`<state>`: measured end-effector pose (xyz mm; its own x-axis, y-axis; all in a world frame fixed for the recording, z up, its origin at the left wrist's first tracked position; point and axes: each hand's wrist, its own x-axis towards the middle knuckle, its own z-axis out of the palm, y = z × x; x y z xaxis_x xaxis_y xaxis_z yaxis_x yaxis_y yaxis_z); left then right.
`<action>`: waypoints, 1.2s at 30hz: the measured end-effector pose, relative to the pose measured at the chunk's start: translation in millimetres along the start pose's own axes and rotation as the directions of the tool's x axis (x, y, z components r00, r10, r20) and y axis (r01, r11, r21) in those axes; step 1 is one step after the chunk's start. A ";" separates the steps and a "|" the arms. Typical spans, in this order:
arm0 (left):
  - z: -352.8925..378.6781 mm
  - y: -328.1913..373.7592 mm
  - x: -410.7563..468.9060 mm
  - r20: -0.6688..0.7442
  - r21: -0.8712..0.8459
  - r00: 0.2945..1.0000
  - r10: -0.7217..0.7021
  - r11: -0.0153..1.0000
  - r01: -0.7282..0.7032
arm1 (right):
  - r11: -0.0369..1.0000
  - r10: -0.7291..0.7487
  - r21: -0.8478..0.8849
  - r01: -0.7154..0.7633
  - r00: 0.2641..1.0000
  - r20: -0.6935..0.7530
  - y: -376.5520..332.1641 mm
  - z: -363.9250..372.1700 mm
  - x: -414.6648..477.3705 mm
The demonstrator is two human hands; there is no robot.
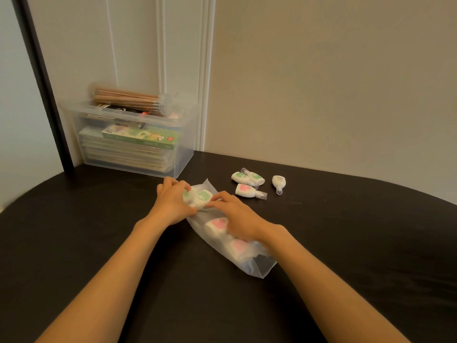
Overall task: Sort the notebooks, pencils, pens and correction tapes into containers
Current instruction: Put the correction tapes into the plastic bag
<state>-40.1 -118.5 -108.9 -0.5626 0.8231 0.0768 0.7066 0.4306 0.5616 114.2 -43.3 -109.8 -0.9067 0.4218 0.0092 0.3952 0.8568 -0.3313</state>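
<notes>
Nearest me, the plastic bag point(247, 258) lies on the table point(99, 243), two pink correction tapes inside. My right hand point(237, 214) pins it flat while my left hand point(173, 201) fingers pinch a green correction tape point(201, 196) at its mouth. Four loose tapes point(249, 184) remain beside it; the clear bin point(133, 139) already holds notebooks and pencils point(128, 99).

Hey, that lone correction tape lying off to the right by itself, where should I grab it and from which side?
Take the lone correction tape by its wide white body, the far end, pinching across its two flat sides from above. It lies flat on the dark table with its narrow clear-capped tip pointing toward you; that tip looks too slim to hold well. Nothing crowds it, so either hand probably reaches it.
</notes>
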 end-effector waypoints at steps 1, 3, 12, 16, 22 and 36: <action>0.9 -4.3 1.7 -0.002 0.009 1.000 0.014 1.000 -0.014 | 1.000 0.006 0.015 -0.006 1.000 0.004 0.5 0.1 -0.5; 4.9 -11.2 4.4 -0.022 0.010 0.999 0.042 0.999 -0.042 | 0.999 0.023 0.029 -0.023 1.000 0.019 1.7 -0.2 -0.4; 23.6 -9.3 13.7 -0.215 -0.211 0.976 -0.016 0.977 -0.030 | 0.950 0.233 0.245 -0.193 0.962 -0.146 -0.4 2.1 3.5; 28.8 -10.6 20.9 -0.212 -0.271 0.977 -0.024 0.962 -0.035 | 0.939 0.242 0.294 -0.176 0.948 -0.207 -2.1 6.6 10.4; 30.7 -7.1 29.1 -0.214 -0.273 0.977 -0.016 0.961 -0.044 | 0.943 0.265 0.256 -0.213 0.945 -0.193 3.4 13.7 17.2; 3.9 9.4 -15.3 0.253 -0.188 0.946 0.205 0.969 -0.160 | 0.984 0.122 0.172 -0.042 0.867 -0.484 -4.4 22.9 -24.0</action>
<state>-23.2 -125.6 -108.1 -0.2785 0.9602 -0.0204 0.6943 0.2160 0.6865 130.9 -64.1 -130.2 -0.6661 0.6137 0.4239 0.4019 0.7741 -0.4891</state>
